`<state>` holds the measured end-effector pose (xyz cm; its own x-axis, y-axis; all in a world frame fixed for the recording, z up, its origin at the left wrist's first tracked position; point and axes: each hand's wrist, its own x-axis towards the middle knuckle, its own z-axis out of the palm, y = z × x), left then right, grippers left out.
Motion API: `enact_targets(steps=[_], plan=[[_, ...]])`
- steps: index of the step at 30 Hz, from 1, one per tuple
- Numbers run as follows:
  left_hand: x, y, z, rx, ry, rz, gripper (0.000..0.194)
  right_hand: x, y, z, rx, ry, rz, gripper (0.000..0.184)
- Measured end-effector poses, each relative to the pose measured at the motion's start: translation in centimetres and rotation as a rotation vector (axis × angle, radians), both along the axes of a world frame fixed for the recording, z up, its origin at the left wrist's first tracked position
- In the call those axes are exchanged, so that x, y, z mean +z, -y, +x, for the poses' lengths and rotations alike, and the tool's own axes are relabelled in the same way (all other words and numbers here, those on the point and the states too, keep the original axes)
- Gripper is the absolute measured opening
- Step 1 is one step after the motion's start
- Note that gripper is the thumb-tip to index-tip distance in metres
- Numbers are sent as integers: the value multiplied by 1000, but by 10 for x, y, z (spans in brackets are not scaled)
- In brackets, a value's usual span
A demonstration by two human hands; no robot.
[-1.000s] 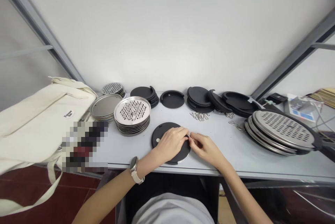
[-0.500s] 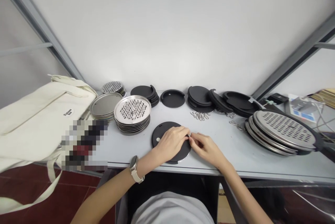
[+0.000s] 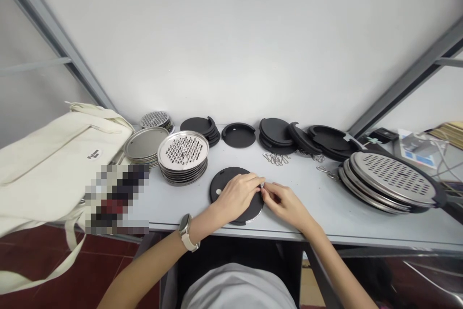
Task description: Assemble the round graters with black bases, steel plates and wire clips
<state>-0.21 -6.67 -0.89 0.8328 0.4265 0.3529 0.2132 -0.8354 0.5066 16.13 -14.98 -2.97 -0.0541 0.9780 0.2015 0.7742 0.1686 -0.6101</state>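
So the thing being worked on is a black disc [image 3: 249,212], flat near the middle of the tabletop [image 3: 155,205]'s front edge. The left hand [image 3: 237,196] lies across it with its fingers curled together, tips over at the disc's right side. Can't tell if those tips are actually gripping or just steadying.

The right hand [image 3: 284,203] is just beside the disc, thumb and index finger pinched closed on a tiny metal piece [image 3: 262,185]. Too small to make out its shape, sorry.

My read: this is the fiddly bit, working that metal piece at the disc's rim. Next move probably calls for the left palm keeping the disc from sliding, plus a small, careful push or turn from the right fingertips.

Further out, a heap of wire clips [image 3: 277,159] sits behind the hands, toward the back edge. Perforated metal discs [image 3: 183,152] are stacked left of the black disc, and a bigger grater stack [image 3: 398,179] leans near the right end.
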Motion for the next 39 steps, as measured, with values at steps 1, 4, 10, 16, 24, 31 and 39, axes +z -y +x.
enact_targets(steps=[1,4,10,16,24,31,39], plan=[[0,0,0,0,1,-1,30,0,0,0,0,-1,0,30],[0,0,0,-2,4,-5,30,0,-1,0,1,-3,1,30],[-2,-1,0,-7,9,-3,35,-1,0,0,5,0,-2,30],[-7,-2,1,-3,42,-12,51,-1,0,0,-9,-1,-3,30],[-4,-2,1,-17,38,-3,57,-2,0,0,-25,-33,19,31],[-1,-1,-1,-36,10,-5,53,-1,0,0,-26,-61,29,30],[2,0,-1,-55,29,-37,49,-2,1,1,-31,-55,38,31]])
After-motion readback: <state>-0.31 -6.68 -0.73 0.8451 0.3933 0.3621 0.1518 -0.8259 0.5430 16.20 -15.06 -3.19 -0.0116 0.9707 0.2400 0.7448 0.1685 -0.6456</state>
